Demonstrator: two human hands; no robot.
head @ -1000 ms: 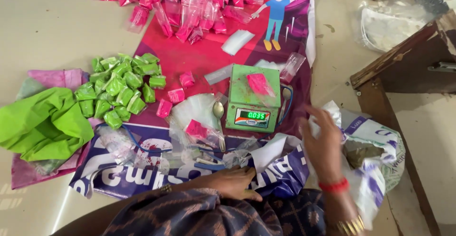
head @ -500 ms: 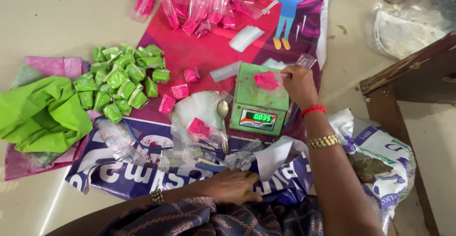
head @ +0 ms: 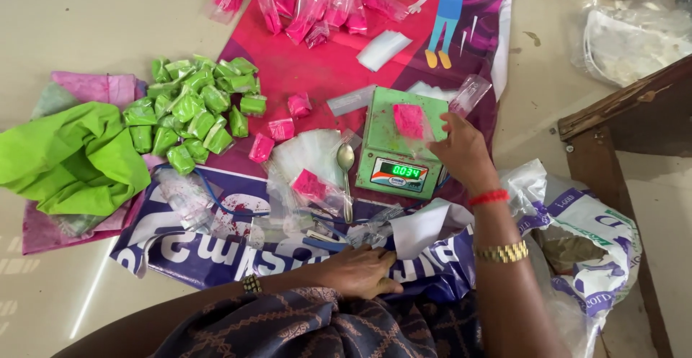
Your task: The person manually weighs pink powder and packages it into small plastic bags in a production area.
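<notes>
Pinching the pink powder packet (head: pixel 409 121) on the green scale (head: pixel 401 145) with our right hand (head: pixel 461 149) while our left hand (head: pixel 358 271) rests empty nearby, we judge a careless tug could spill powder and skew the reading.

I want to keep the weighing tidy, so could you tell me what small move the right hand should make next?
Probably lift the pink packet off the green scale: the right hand already has its fingers at the packet's edge, and the display is lit with a reading, so weighing seems done.
</notes>
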